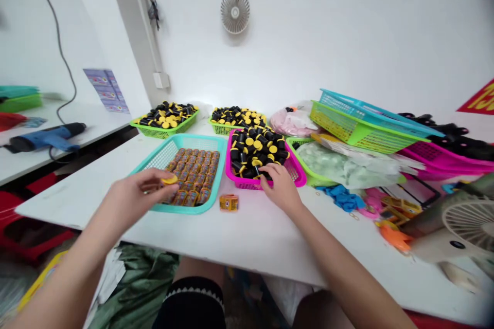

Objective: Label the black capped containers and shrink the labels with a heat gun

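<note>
Red wall sign (479, 99) cropped; left hand (135, 191) pinches yellow cap (169, 180), right hand (283, 186) grip unclear.

- The pink basket (247, 183) and the blue basket (185, 209) were smooth, shiny plastic.
- The black pots (242, 157) looked like plastic, shiny on the sides, with dull yellow tops (250, 141).
- The table (173, 234) was smooth, with a soft shine.
- The cloudy bag (328, 164) was thin, crinkly plastic.
- The green sheet (131, 288) looked like wrinkly cloth.
</note>
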`<state>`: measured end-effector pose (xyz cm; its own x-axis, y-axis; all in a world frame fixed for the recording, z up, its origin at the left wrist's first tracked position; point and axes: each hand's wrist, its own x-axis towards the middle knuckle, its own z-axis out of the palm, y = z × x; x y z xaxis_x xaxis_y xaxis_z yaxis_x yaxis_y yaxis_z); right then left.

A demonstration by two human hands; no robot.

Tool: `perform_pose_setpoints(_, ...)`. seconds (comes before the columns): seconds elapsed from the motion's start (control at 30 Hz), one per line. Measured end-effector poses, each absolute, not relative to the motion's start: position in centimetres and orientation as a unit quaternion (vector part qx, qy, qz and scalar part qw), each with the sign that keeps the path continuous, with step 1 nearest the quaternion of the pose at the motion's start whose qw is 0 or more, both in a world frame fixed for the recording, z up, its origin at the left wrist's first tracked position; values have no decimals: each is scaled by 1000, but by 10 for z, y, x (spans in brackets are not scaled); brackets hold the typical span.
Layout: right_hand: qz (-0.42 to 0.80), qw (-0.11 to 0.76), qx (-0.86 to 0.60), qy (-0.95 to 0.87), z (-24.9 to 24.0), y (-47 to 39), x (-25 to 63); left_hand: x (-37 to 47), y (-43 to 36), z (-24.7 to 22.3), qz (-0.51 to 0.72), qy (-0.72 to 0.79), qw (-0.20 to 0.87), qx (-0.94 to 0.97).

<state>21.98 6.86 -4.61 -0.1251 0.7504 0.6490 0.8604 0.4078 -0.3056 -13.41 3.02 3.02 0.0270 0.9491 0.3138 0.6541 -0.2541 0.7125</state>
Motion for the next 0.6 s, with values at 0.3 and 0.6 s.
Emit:
perform_pose_setpoints(0.3, 125, 237, -614, -742, -27, 141, 170, -175, 82, 21, 138, 636, 240, 721)
perform_pose_setpoints(0.6, -86, 434, -541, -715, -30, 93, 212, -177, 93, 16, 68, 644, 293, 703)
